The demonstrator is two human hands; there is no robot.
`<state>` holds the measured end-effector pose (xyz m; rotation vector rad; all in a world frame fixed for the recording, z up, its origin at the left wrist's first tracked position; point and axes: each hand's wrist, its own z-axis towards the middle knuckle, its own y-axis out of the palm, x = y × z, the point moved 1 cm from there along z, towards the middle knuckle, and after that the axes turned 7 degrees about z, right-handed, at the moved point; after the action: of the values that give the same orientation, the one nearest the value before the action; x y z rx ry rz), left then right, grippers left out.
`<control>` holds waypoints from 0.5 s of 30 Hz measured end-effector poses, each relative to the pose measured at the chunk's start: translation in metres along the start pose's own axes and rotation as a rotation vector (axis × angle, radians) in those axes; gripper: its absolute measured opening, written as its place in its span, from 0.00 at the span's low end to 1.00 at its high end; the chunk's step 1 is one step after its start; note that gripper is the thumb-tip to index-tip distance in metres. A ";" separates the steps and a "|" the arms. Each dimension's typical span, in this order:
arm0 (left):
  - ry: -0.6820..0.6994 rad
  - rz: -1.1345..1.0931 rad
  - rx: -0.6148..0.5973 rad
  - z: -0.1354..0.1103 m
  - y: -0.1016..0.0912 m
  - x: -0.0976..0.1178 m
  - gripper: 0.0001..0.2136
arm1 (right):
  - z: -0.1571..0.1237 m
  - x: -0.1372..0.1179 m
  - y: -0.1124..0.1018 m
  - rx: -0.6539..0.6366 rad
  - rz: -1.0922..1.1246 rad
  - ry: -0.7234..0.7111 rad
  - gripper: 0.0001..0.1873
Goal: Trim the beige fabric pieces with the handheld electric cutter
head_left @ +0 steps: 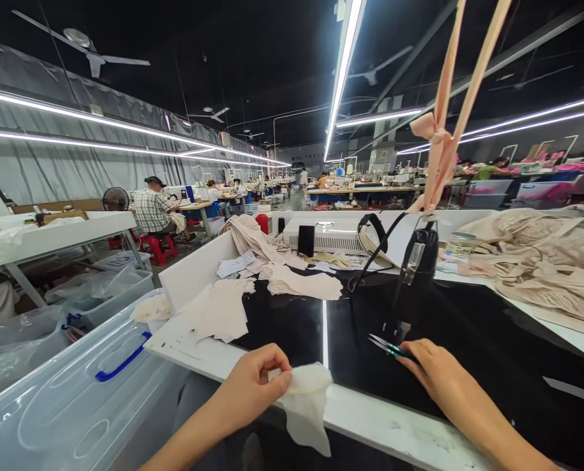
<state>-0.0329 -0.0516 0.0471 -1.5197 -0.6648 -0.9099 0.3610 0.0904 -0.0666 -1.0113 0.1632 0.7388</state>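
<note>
My left hand [257,386] is closed, thumb and fingers pinching a small cream fabric piece [306,409] that drapes over the white front edge of the table. Over the black tabletop, my right hand [431,366] grips a pair of thread snips [392,348], their pointed blades aimed left. Just behind the snips hangs a black handheld device [416,268] with a metal plate, tied to peach fabric strips [439,144] from above. Cut cream fabric pieces [223,307] lie in a stack at the table's left edge, with another flat bundle [304,282] beyond them.
A phone [306,241] leans against a white vented box [328,237] at the back. Heaped beige fabric [541,261] and a jar [461,243] occupy the right side. A lidded clear bin [90,392] stands at left. Another person [153,206] sits farther off.
</note>
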 end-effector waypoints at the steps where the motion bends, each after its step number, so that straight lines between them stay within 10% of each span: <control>1: -0.009 -0.021 0.005 -0.006 0.002 0.000 0.13 | 0.001 -0.004 -0.002 -0.003 0.014 0.011 0.25; 15: -0.017 -0.102 -0.040 -0.051 0.010 0.030 0.17 | -0.057 -0.058 -0.045 -0.102 0.303 0.295 0.17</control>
<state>-0.0174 -0.1058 0.0674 -1.5415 -0.7459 -0.9939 0.3571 0.0018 -0.0394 -1.2052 0.5481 0.8751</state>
